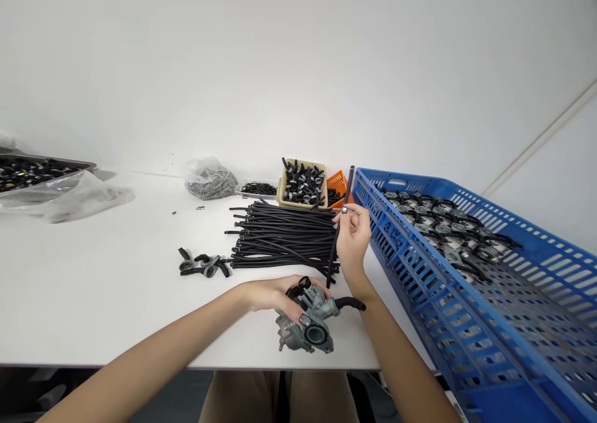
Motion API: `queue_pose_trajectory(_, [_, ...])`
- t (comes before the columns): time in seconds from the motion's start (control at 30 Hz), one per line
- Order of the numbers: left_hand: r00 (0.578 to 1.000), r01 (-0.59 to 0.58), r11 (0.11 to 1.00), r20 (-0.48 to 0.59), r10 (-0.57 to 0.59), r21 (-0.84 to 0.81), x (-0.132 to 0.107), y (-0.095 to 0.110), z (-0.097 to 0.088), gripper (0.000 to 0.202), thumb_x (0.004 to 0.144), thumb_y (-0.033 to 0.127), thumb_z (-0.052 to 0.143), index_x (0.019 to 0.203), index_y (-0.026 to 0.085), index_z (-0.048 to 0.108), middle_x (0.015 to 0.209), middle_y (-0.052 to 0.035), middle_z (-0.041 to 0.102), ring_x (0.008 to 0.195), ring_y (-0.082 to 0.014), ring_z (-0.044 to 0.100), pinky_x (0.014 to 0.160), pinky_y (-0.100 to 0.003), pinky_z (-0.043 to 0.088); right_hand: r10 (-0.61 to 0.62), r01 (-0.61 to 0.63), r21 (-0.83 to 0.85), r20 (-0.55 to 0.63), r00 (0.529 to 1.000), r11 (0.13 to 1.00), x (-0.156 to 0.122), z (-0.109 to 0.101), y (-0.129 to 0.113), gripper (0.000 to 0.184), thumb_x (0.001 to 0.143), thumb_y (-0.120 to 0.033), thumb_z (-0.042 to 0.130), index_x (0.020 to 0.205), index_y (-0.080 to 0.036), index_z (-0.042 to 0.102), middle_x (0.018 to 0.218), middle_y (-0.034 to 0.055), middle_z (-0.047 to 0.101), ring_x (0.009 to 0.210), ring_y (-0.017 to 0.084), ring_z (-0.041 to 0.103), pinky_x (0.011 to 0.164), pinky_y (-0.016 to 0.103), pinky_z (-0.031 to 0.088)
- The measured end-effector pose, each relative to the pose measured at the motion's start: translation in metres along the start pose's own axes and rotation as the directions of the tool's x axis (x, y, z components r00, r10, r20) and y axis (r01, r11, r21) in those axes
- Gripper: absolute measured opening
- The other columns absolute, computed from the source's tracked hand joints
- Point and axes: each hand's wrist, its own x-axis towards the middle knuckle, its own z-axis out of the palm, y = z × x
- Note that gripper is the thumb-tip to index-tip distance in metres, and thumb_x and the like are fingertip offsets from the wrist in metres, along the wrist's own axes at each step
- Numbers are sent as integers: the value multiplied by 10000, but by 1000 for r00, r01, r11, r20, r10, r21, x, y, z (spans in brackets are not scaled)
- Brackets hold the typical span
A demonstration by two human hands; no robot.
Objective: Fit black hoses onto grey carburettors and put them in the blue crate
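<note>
My left hand point(289, 297) is closed around a grey metal carburetor point(310, 320) near the table's front edge. A short black rubber elbow point(351, 303) sticks out of its right side. Between the thumb and fingers of my right hand point(353, 233) is a long black rubber hose point(333, 258), held steeply with its upper end above the hand. Left of that hand lies a pile of similar black hoses point(284, 239), laid side by side. Several loose black and grey rubber fittings point(204, 264) rest on the table left of the pile.
A blue plastic crate point(405, 261) with rows of carburetors point(448, 230) stands at the right. Along the wall are a cream bin point(281, 198) of black fittings, an orange basket point(336, 179), a tray of black rings point(259, 189) and a plastic bag point(211, 179). A dark tray point(88, 165) sits far left.
</note>
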Motion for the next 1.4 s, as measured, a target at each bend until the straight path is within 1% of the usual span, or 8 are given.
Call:
queue_pose_trajectory(0.13, [993, -93, 995, -80, 91, -20, 0, -6, -8, 641, 549, 305, 796, 1148, 202, 592, 990, -53, 673, 890, -217, 602, 717, -297, 486, 181, -161, 219, -71, 981, 962, 9, -4, -2, 181, 821, -267, 558, 971, -189, 624, 742, -6, 643, 642, 117, 578, 621, 252, 451])
queue_pose_trajectory(0.27, [968, -216, 968, -157, 195, -126, -3, -9, -18, 703, 560, 345, 793, 1198, 183, 547, 994, -92, 676, 839, -240, 641, 661, -310, 507, 342, -255, 476, -103, 934, 842, 19, -14, 0, 349, 731, -177, 605, 1074, -233, 630, 1051, 19, 679, 749, 96, 608, 687, 245, 474])
queue_pose_trajectory(0.4, [880, -436, 881, -294, 373, -186, -4, -3, -23, 756, 561, 391, 797, 1227, 164, 521, 1010, -125, 674, 833, -275, 670, 649, -345, 541, 402, -302, 537, -77, 912, 788, 28, -24, 5, 464, 691, -137, 640, 1123, -306, 612, 1259, -5, 606, 849, 91, 616, 759, 263, 492])
queue_pose_trajectory(0.53, [756, -552, 814, -522, 395, -182, -1, 6, -25, 738, 600, 450, 771, 1237, 200, 493, 968, -95, 686, 744, -274, 704, 494, -303, 535, 447, -352, 520, -64, 892, 778, 26, -23, 9, 360, 711, -231, 694, 1061, -289, 633, 1091, -12, 672, 724, 81, 596, 666, 241, 489])
queue_pose_trajectory(0.67, [531, -638, 769, -747, 400, -42, 2, 10, -27, 608, 650, 419, 753, 1156, 185, 511, 864, -62, 691, 742, -262, 712, 509, -302, 548, 429, -379, 474, 1, 903, 795, 16, -12, 7, 241, 704, -340, 740, 874, -202, 638, 711, -34, 654, 610, 78, 576, 600, 215, 462])
queue_pose_trajectory(0.93, [201, -699, 693, -882, 425, 175, 5, 9, -36, 505, 691, 333, 751, 1131, 225, 528, 869, -22, 675, 732, -206, 691, 594, -328, 569, 443, -501, 228, 263, 857, 835, -12, 16, 7, 303, 698, -432, 736, 754, -183, 572, 515, -62, 572, 474, 83, 538, 483, 208, 412])
queue_pose_trajectory(1.0, [172, -703, 681, -882, 439, 203, 5, 11, -35, 506, 686, 326, 753, 1128, 222, 531, 865, -23, 673, 744, -205, 686, 618, -338, 570, 441, -500, 218, 268, 857, 838, -16, 18, 6, 309, 707, -442, 726, 774, -187, 565, 516, -60, 578, 472, 87, 540, 481, 213, 415])
queue_pose_trajectory(1.4, [125, -704, 679, -905, 407, 208, 4, 11, -35, 499, 660, 338, 774, 1091, 208, 560, 889, -31, 679, 804, -200, 682, 694, -330, 558, 459, -517, 304, 243, 854, 800, -17, 17, 2, 317, 702, -433, 733, 744, -190, 534, 545, -59, 571, 494, 83, 543, 496, 209, 423])
